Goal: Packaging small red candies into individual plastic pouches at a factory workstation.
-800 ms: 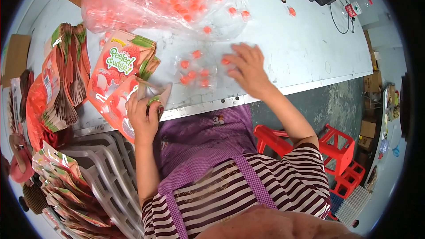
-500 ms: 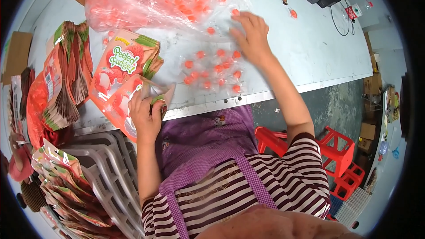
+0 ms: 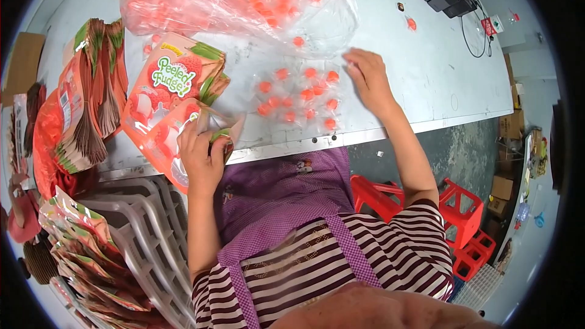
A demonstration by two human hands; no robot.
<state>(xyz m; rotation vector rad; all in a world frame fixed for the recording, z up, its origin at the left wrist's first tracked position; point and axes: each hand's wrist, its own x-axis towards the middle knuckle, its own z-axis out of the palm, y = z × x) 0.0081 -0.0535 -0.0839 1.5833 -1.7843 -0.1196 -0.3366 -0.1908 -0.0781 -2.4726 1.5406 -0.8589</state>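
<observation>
**Two hands, one pouch, a scatter of orange sweets**

Two bare hands work at the edge of a grey table [image 3: 426, 85]. The left hand [image 3: 201, 152] is closed around the mouth of an orange printed pouch [image 3: 167, 140], fingers curled over its top edge — the pouch lies at the near left of the table, partly over the edge. Just behind it sits a small stack of the same pouches [image 3: 177, 79].

The right hand [image 3: 368, 76] lies open and flat, palm down, fingers spread, gripping nothing. It rests beside a loose cluster of wrapped orange sweets [image 3: 301, 94] spread on the table between the two hands. Farther back, a large clear bag [image 3: 244, 0] holds many more of the sweets. Bundles of flat pouches [image 3: 85, 103] stand at the far left — below them, a grey plastic chair [image 3: 140, 225].
</observation>
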